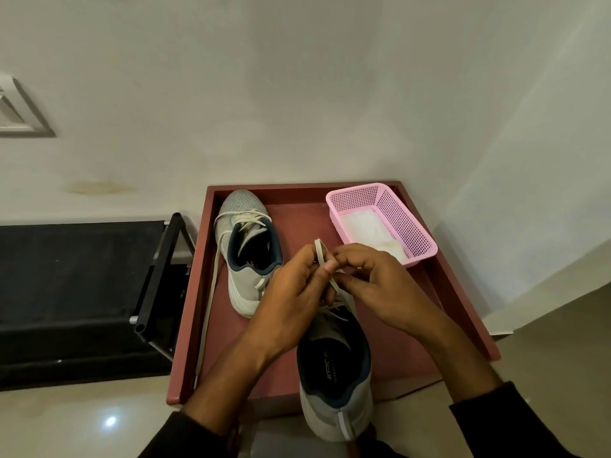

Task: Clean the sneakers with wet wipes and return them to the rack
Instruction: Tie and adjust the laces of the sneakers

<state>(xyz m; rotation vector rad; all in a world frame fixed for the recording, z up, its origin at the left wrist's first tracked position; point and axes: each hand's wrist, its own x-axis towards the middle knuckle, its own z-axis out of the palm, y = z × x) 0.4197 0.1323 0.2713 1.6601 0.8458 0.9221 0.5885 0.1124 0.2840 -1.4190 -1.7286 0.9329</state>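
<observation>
Two grey sneakers with dark blue collars are on a reddish-brown tray (463,302). The far sneaker (246,249) lies at the tray's left with its laces loose, one lace trailing down the tray's left side. The near sneaker (335,375) points away from me, its heel hanging over the tray's front edge. Above its tongue, my left hand (291,292) and my right hand (380,285) both pinch its pale lace (320,251), which stands up in a loop between my fingers. My hands hide the toe of this sneaker.
A pink plastic basket (410,226) holding white wipes (367,228) sits at the tray's far right corner. A black shoe rack (155,279) stands to the left of the tray. A white wall is behind, and pale glossy floor lies in front.
</observation>
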